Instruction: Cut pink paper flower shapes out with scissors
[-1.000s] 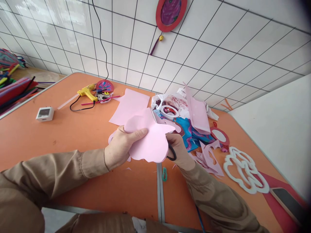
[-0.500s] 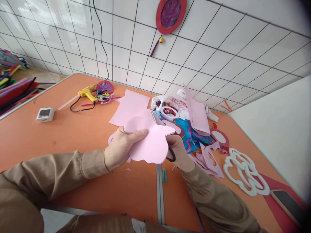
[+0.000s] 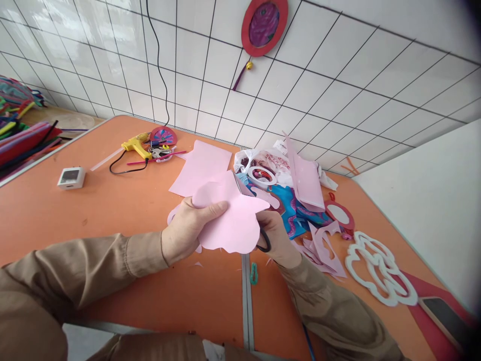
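My left hand (image 3: 188, 223) grips a pink foam sheet (image 3: 233, 225) with a wavy cut edge, the thumb lying on top and the fingers hidden beneath. At the sheet's right side, my right hand (image 3: 278, 235) is closed around the black-handled scissors (image 3: 265, 240). Part of a blade shows at the slit near the top of the sheet; the rest is behind the foam. Just beyond lies another pink sheet (image 3: 205, 165) on the orange table (image 3: 124, 215). Pink offcuts (image 3: 323, 250) are scattered right of my right hand.
A yellow glue gun (image 3: 137, 145) and a small white box (image 3: 71, 177) stand at left. Behind my right hand are a plastic bag (image 3: 278, 163), blue patterned fabric (image 3: 287, 200) and a red-framed oval (image 3: 340, 213). White cloud-shaped cutouts (image 3: 376, 271), a phone (image 3: 447, 321) and a green clip (image 3: 254, 274) lie nearer.
Both hands keep their hold and have hardly moved. The pink sheet's right tip has shifted very slightly, and the view has tilted a little.
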{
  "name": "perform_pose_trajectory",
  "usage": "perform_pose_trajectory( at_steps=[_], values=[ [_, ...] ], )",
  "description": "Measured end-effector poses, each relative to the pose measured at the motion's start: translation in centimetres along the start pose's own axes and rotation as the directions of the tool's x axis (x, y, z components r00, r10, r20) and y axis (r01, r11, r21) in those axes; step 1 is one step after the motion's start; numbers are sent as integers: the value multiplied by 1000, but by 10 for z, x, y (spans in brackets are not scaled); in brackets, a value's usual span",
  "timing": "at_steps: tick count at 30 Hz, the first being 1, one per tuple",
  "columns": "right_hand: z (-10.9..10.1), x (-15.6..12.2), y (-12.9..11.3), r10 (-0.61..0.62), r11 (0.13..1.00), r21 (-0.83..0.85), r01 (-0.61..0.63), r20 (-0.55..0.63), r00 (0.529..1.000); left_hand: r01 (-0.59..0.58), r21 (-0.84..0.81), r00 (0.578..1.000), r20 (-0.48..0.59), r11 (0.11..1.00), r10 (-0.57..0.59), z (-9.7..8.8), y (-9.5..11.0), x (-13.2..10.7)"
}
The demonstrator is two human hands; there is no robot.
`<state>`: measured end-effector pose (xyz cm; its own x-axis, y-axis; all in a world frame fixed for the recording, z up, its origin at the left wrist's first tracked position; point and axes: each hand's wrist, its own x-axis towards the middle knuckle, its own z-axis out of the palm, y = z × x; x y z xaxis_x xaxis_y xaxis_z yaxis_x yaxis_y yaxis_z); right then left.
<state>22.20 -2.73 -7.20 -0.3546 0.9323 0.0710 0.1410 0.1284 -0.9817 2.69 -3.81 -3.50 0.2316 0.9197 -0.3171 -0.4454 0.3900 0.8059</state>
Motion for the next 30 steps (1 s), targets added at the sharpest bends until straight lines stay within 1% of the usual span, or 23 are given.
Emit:
perform_pose_trajectory(
  at_steps=[8, 12, 14, 16, 18, 20, 21, 22, 24, 26, 27, 30],
  values=[
    [2, -1, -2, 31, 999, 20, -30, -4, 1000, 15, 71, 1000, 2, 997, -15, -1, 2, -1],
    [1, 0, -4, 36, 994, 100, -36, -7, 999, 9, 42, 1000, 4, 999, -9, -1, 5, -1],
    [0, 2, -7, 52, 992, 114, -52, 4, 999, -34, -1, 999, 35, 999, 34, -1, 8, 1],
    [-1, 3, -11, 104, 987, 118, -106, 16, 994, -96, -45, 993, 69, 994, 99, -2, 12, 4],
    [-2, 4, -14, 205, 972, 101, -210, 62, 977, -161, -63, 982, 87, 985, 166, -4, 17, 6],
    [-2, 4, -16, 298, 952, 25, -304, 145, 943, -208, -60, 971, 103, 976, 214, -5, 23, 7],
    [-1, 3, -16, 321, 947, -44, -318, 186, 929, -229, -57, 967, 105, 972, 234, -6, 26, 7],
    [0, 2, -17, 325, 944, -134, -302, 219, 920, -247, -53, 962, 101, 967, 252, -6, 29, 6],
    [5, -1, -19, 287, 917, -353, -187, 257, 923, -279, -40, 956, 85, 960, 281, -5, 34, 6],
    [11, -6, -22, 214, 828, -560, -23, 277, 937, -305, -11, 950, 72, 952, 305, -5, 36, 6],
    [14, -9, -23, 181, 774, -631, 50, 297, 937, -314, 6, 947, 74, 949, 313, -5, 36, 6],
    [25, -18, -25, 139, 639, -739, 214, 384, 913, -316, 55, 945, 101, 947, 310, -7, 35, 8]
  ],
)
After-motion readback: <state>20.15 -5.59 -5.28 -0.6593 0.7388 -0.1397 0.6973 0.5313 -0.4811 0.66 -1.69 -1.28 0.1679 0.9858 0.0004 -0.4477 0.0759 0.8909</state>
